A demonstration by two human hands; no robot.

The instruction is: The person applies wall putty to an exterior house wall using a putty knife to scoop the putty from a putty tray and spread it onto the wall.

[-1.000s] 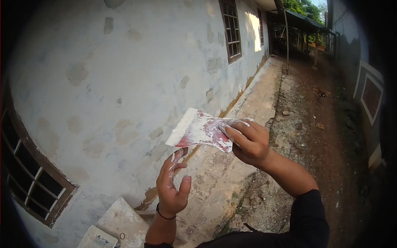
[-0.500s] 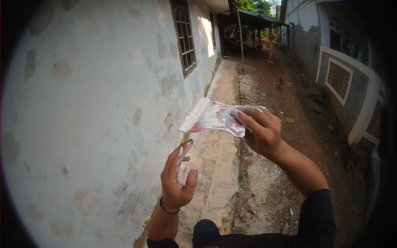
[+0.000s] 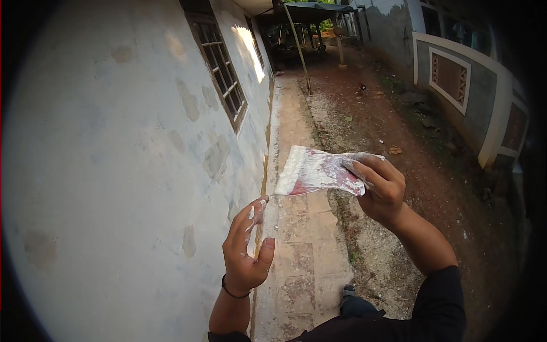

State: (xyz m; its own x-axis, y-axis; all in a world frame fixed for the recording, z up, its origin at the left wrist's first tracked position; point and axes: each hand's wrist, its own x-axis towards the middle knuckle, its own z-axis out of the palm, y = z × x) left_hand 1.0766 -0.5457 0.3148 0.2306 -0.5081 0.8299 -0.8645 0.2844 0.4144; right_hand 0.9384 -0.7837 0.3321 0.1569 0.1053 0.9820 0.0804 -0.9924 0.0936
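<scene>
My right hand (image 3: 383,185) grips a red putty spreader (image 3: 322,171) by its narrow end, fingers on top. White putty coats much of the blade, with a thick band along the wide edge, which points left. Below and left of it, my left hand (image 3: 248,242) is held up with thumb and fingers apart and nothing in it; white smears mark its fingers. The left fingertips come close to the blade's lower corner; whether they touch is unclear. Left of both hands stands a whitish wall (image 3: 131,188) with grey-brown patches.
A barred window (image 3: 216,62) sits in the wall ahead. A paved strip (image 3: 296,239) runs along its foot, beside a dirt path (image 3: 364,131). A slanting pole (image 3: 297,48) stands near a dark canopy. On the right is a grey and white fence wall (image 3: 481,91). A small animal (image 3: 362,89) is on the path.
The view has shifted, and the wall, window and path sit further left. The spreader and right hand have moved right and slightly down; the left hand stays nearly in place. A foot now shows below.
</scene>
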